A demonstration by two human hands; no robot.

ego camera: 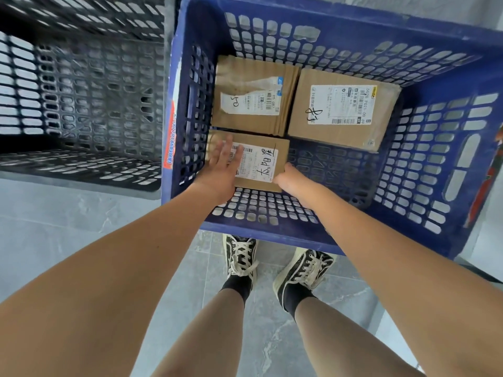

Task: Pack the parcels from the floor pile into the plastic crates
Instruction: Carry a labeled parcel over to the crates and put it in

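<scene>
Head: hands (253, 172) on crated parcel (261, 161)

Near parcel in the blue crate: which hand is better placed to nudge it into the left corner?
Left hand: its straight fingers lie flat on the near parcel. Right hand only touches the right edge.

Bright even light, blurred, bowed edges

Three labelled cardboard parcels (253, 159) apparently flat, inside blue crate (449, 148)
</scene>
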